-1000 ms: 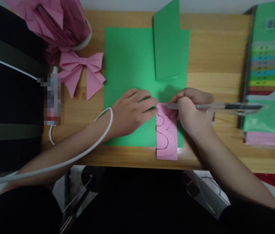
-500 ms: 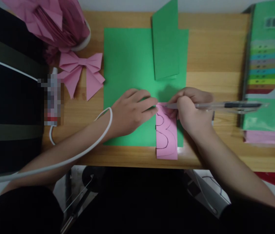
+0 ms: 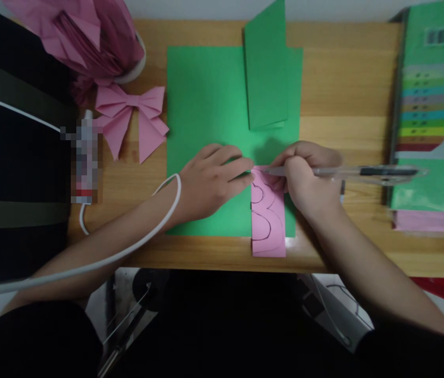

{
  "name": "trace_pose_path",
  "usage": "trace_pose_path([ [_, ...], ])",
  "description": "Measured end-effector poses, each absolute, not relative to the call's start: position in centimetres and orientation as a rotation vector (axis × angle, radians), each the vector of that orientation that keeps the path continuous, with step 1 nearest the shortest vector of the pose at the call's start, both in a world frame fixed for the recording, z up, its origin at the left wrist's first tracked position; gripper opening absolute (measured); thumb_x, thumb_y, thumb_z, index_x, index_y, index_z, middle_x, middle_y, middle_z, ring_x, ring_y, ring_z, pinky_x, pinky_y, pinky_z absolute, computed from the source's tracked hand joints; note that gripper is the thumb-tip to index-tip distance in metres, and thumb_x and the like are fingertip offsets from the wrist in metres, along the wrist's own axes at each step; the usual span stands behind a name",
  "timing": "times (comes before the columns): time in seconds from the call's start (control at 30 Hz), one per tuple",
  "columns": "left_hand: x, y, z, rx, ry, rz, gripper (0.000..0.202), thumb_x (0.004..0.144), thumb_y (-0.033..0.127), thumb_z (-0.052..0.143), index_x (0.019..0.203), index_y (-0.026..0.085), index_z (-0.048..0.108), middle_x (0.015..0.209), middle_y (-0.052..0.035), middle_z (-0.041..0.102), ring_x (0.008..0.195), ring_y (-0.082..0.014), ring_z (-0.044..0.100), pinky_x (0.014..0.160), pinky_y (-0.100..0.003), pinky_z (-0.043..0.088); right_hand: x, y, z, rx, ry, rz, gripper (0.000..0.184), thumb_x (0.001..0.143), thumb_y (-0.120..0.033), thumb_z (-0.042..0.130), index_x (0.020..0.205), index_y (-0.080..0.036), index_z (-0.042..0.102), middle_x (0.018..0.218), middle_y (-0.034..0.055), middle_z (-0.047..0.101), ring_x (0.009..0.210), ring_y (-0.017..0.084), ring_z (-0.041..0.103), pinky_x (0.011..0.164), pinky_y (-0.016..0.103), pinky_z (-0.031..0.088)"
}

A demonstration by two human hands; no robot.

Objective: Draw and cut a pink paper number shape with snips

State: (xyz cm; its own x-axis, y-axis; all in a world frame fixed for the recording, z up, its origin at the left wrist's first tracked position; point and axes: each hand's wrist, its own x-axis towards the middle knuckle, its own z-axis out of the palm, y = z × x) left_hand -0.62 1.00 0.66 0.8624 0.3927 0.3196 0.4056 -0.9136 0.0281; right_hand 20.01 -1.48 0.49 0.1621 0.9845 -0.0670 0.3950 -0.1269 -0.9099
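Observation:
In the head view, my right hand grips a clear pen. Its tip end rests near the top of a folded strip of pink paper, which bears curved, dark lines shaped like a rounded "3". Fingers of my left hand lie flat and slightly apart, their tips at the strip's upper left edge. Beneath the left hand and most of the strip is a green paper sheet; the strip's lower end reaches past the sheet onto the wooden table. The pen's very tip is hard to make out.
A folded green card stands on the sheet's upper part. Left lie a pink paper bow and a pink wrapped bundle. A white cable crosses my left forearm. At right is a green paper pack on the table.
Both hands, the pen and the pink strip hold nearly the same positions. Only a very slight leftward shift of the whole view shows.

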Motion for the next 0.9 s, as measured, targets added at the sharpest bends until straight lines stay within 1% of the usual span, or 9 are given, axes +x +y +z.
trace_pose_path([
  [0.17, -0.63, 1.11, 0.66, -2.994, -0.627, -0.53, 0.028, 0.105, 0.018, 0.039, 0.106, 0.016, 0.067, 0.11, -0.0018, 0.073, 0.104, -0.0234, 0.06, 0.087, -0.037, 0.044, 19.99, -1.45, 0.47, -1.646, -1.356, 0.93, 0.023, 0.072, -0.014, 0.05, 0.052, -0.024, 0.058, 0.048, 0.0003, 0.06, 0.048, 0.017, 0.055, 0.043, 0.03, 0.038],
  [0.3, -0.67, 1.1, 0.67, -3.0, -0.629, -0.508, 0.027, 0.106, 0.018, 0.038, 0.108, 0.016, 0.065, 0.112, -0.0012, 0.072, 0.105, -0.0228, 0.06, 0.088, -0.037, 0.045, 19.85, -1.4, 0.84, -1.654, -1.329, 0.949, 0.022, 0.069, -0.016, 0.05, 0.049, -0.024, 0.055, 0.046, 0.0003, 0.058, 0.047, 0.017, 0.052, 0.042, 0.029, 0.036],
  [0.57, -0.78, 1.02, 0.68, -3.027, -0.642, -0.401, 0.034, 0.106, 0.017, 0.031, 0.112, 0.016, 0.065, 0.115, -0.0044, 0.071, 0.107, -0.023, 0.06, 0.09, -0.038, 0.045, 19.74, -1.43, 0.99, -1.67, -1.307, 0.943, 0.022, 0.068, -0.016, 0.049, 0.047, -0.024, 0.053, 0.045, -0.0006, 0.055, 0.045, 0.015, 0.05, 0.042, 0.028, 0.034],
  [0.77, -0.67, 1.04, 0.65, -3.0, -0.628, -0.5, 0.028, 0.105, 0.016, 0.037, 0.108, 0.016, 0.065, 0.112, -0.0028, 0.072, 0.104, -0.0229, 0.061, 0.088, -0.038, 0.046, 19.81, -1.42, 0.99, -1.662, -1.315, 0.937, 0.022, 0.068, -0.017, 0.049, 0.048, -0.025, 0.053, 0.046, 0.0, 0.056, 0.046, 0.016, 0.05, 0.042, 0.028, 0.034],
  [0.9, -0.7, 1.09, 0.58, -2.993, -0.616, -0.529, 0.028, 0.105, 0.017, 0.037, 0.109, 0.015, 0.065, 0.111, -0.0033, 0.073, 0.104, -0.0233, 0.061, 0.087, -0.038, 0.046, 19.76, -1.43, 1.12, -1.67, -1.309, 0.939, 0.022, 0.067, -0.018, 0.049, 0.046, -0.025, 0.051, 0.044, -0.0005, 0.054, 0.045, 0.015, 0.048, 0.042, 0.028, 0.033],
])
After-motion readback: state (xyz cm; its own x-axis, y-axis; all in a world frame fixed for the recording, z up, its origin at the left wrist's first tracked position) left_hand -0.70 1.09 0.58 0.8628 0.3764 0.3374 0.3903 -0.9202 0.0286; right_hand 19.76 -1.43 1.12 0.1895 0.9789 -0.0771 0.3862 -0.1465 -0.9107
